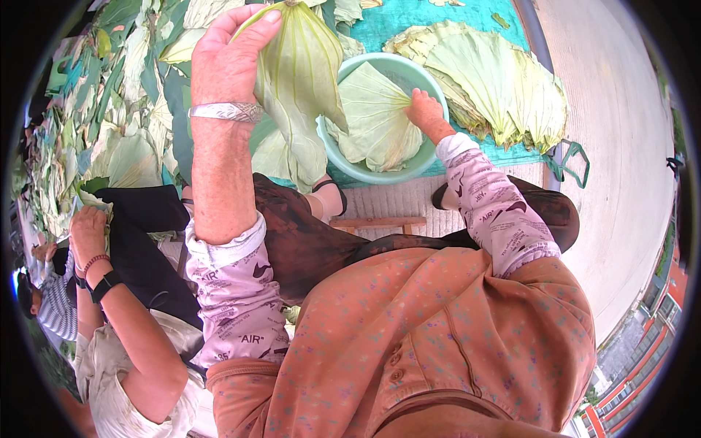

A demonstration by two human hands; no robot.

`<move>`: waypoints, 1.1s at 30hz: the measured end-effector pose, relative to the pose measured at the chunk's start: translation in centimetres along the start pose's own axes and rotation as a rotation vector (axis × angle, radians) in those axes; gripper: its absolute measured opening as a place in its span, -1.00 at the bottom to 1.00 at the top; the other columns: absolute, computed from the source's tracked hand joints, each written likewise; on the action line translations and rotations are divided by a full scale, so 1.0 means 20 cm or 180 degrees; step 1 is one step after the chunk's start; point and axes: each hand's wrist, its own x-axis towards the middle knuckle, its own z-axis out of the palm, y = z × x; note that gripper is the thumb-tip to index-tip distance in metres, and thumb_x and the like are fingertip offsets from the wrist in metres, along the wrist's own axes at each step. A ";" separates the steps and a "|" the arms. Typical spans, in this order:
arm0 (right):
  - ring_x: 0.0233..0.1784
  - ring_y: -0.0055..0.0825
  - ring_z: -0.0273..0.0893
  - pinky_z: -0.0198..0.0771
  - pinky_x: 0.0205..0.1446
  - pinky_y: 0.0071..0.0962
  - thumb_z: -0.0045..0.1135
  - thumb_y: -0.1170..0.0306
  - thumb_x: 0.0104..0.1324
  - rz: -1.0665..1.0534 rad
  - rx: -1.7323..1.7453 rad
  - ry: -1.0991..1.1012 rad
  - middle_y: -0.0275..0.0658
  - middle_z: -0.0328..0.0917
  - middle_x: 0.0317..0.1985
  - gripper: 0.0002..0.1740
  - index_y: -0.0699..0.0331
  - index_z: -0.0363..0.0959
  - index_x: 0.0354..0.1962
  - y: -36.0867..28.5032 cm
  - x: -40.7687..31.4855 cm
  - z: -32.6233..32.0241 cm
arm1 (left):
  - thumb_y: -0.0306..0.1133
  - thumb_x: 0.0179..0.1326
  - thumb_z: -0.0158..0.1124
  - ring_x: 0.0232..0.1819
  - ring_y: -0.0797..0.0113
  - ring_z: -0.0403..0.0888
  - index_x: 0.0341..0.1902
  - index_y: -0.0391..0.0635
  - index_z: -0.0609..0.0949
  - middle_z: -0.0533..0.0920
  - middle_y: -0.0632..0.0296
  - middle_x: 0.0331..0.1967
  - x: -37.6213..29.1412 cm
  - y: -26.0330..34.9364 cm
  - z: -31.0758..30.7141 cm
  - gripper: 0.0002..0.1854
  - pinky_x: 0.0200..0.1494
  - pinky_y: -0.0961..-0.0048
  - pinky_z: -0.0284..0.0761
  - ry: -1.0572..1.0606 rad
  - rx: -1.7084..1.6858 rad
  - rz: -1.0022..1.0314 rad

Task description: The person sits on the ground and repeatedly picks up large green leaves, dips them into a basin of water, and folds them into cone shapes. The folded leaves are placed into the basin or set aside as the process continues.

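Observation:
Raised near the top edge, my left hand [233,55] pinches a large, limp pale-green lotus leaf [298,71] near its vein centre. The leaf hangs in folds with its veins showing. My right hand [427,114] reaches into a light-green plastic basin [366,174] and grips the point of a folded, fan-shaped lotus leaf [378,117] lying inside. My fingertips there are partly hidden from view. Behind and right of the basin lies a thick stack of folded leaves [482,82], their points towards me.
Loose leaves [131,137] spread over a green tarp [378,22] to the left. A co-worker's hand [87,232] holds a leaf at lower left, and another person sits beyond. A small wooden stool [378,223] stands before me; concrete pavement [608,137] runs along the right.

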 end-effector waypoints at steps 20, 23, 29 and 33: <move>-0.45 -0.82 0.30 0.23 -0.39 -0.73 0.16 0.41 0.22 -0.2291 0.2877 -0.0445 -0.57 0.44 -0.48 -0.90 0.24 0.50 -0.32 -0.42 -0.45 -1.44 | -0.29 0.00 0.42 -0.46 0.63 0.38 -0.25 -0.15 0.62 0.52 0.48 -0.51 -0.03 -0.10 0.02 -0.72 -0.37 0.63 0.33 -0.1564 0.1436 0.0550; -0.45 -0.82 0.30 0.22 -0.39 -0.74 0.16 0.41 0.22 -0.2506 0.2744 -0.0351 -0.58 0.44 -0.47 -0.89 0.24 0.50 -0.31 -0.40 -0.53 -1.51 | -0.32 -0.01 0.42 -0.44 0.65 0.38 -0.25 -0.16 0.61 0.53 0.47 -0.50 0.00 -0.13 0.00 -0.73 -0.37 0.64 0.33 -0.1557 0.1714 0.0690; -0.46 -0.83 0.31 0.22 -0.40 -0.74 0.17 0.40 0.21 -0.1977 0.2555 0.0027 -0.57 0.45 -0.49 -0.92 0.22 0.51 -0.36 -0.29 -0.58 -1.62 | -0.35 -0.04 0.39 -0.47 0.54 0.41 -0.32 -0.20 0.61 0.54 0.37 -0.54 0.03 -0.14 -0.02 -0.76 -0.34 0.54 0.39 -0.1421 0.1936 0.0928; -0.47 -0.83 0.32 0.22 -0.40 -0.75 0.19 0.39 0.18 -0.1737 0.2571 0.0065 -0.56 0.46 -0.51 -0.92 0.20 0.52 -0.38 -0.27 -0.58 -1.65 | -0.37 0.01 0.38 -0.40 0.63 0.42 -0.36 -0.16 0.62 0.55 0.43 -0.50 0.03 -0.10 -0.04 -0.84 -0.29 0.64 0.36 -0.1481 0.1651 0.0710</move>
